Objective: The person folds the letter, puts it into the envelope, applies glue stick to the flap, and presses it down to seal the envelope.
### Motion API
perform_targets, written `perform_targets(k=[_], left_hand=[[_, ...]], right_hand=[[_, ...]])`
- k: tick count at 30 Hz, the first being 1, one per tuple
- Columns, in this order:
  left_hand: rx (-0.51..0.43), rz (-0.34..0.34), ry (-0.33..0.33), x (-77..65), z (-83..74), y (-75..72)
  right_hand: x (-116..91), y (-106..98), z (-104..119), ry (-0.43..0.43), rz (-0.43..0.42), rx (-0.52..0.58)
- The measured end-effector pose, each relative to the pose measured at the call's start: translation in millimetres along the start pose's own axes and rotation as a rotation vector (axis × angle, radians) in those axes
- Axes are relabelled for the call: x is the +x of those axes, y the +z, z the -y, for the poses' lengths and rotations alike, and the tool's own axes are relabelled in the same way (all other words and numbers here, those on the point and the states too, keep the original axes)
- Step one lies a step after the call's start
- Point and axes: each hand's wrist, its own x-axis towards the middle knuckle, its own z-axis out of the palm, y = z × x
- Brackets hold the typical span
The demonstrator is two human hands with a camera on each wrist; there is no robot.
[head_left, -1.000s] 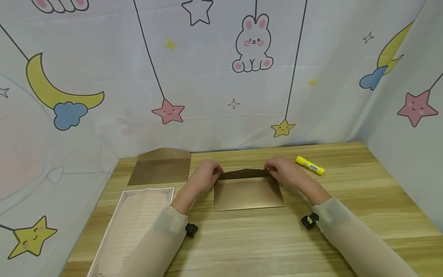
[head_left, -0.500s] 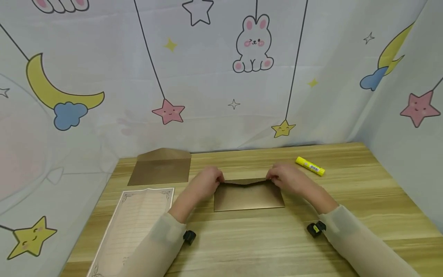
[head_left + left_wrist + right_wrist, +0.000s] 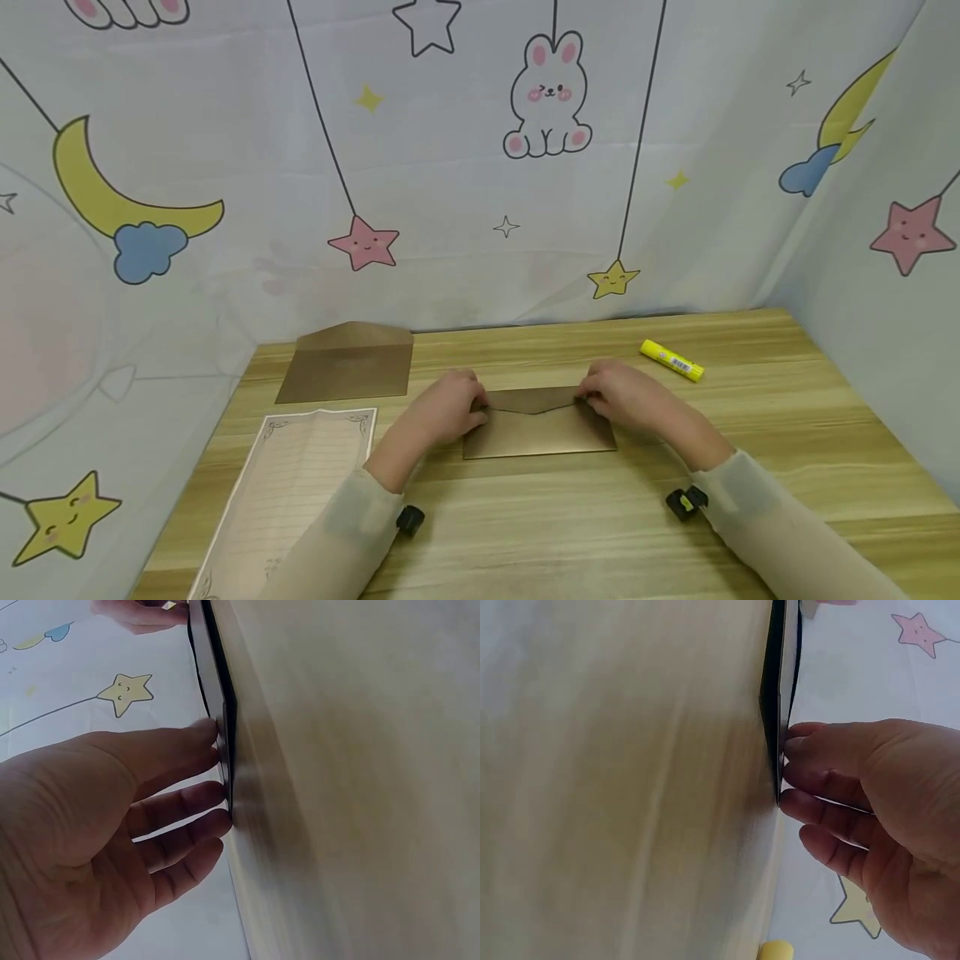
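A bronze-brown envelope [image 3: 536, 437] lies on the table in front of me in the head view. Its flap [image 3: 529, 399] is folded down toward me over the body, with a shallow point at mid-edge. At the left end of the fold, my left hand [image 3: 447, 406] holds the flap corner with thumb and fingers. My right hand [image 3: 624, 392] does the same at the right end. In the left wrist view, the left thumb [image 3: 201, 733] lies against the envelope's face, other fingertips along its edge. The right thumb [image 3: 796, 748] touches the envelope similarly in the right wrist view.
A second brown envelope [image 3: 345, 371], flap raised, lies at the back left. Nearer me is a lined letter sheet [image 3: 292, 475] with an ornate border, partly under my left forearm. A yellow glue stick [image 3: 671, 360] lies at the back right. A printed curtain [image 3: 450, 183] hangs behind the table.
The envelope's flap has come down from standing up to lying folded over the body. Both hands have moved slightly toward me with it, staying at its two corners.
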Motion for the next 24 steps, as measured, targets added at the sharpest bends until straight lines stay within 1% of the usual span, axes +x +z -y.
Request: perform_targets(k=[3, 7, 12, 19, 24], left_hand=[[0.009, 0.012, 0.004, -2.8, -2.9, -0.7], [0.021, 0.029, -0.007, -5.6, -5.6, -0.5], [0.033, 0.027, -0.015, -6.9, -8.1, -1.2], [0.058, 0.023, -0.022, -8.3, -10.8, -1.7], [0.068, 0.02, -0.019, -9.0, -12.6, -3.0]], right_hand=[[-1.1, 1.5, 2.8, -0.033, 0.003, -0.024], [-0.8, 5.4, 8.8, -0.072, 0.011, -0.048], [4.1, 12.0, 22.6, -0.103, 0.017, -0.071], [16.3, 19.1, 46.7, -0.096, 0.066, -0.07], [23.5, 23.6, 55.6, -0.075, 0.11, -0.109]])
